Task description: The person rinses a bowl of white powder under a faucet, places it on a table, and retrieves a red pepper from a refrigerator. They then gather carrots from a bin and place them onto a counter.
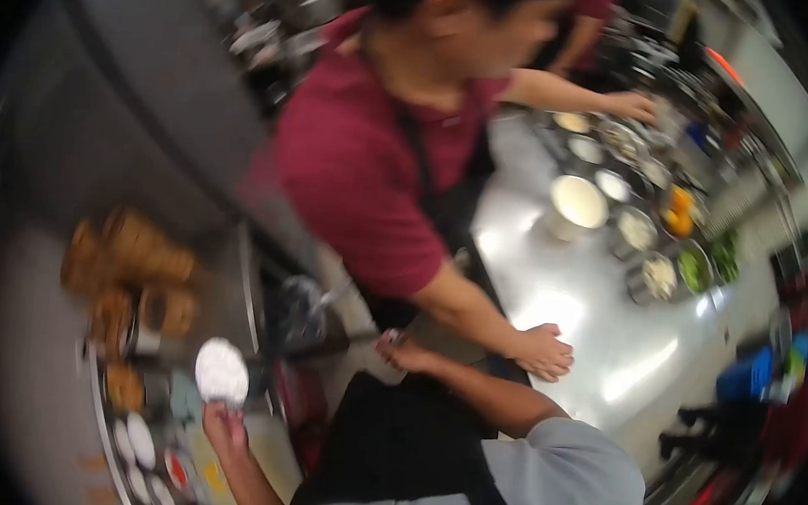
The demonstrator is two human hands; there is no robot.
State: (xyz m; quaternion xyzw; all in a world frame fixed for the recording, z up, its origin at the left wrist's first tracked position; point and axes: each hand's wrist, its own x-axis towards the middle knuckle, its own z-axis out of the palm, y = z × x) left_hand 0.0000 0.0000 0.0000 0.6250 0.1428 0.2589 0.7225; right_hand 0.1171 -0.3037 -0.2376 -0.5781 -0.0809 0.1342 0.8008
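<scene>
At the lower left, my left hand (227, 426) is closed on the near edge of a round white dish (222, 371), whose contents I cannot make out. The dish is held above a side counter. My right hand (402, 351) is in front of my black apron (389, 441), its fingers curled. Something small shows at its fingertips, too blurred to name. Close to my right forearm, a co-worker's hand rests flat on the steel table (624, 355).
A co-worker in a dark red shirt (364, 154) stands just ahead, one arm stretched over bowls. A white tub (576, 207) and several bowls of food stand on the table's far side. Brown containers (142, 260) are at the left; a blue bin (744, 374) at the right.
</scene>
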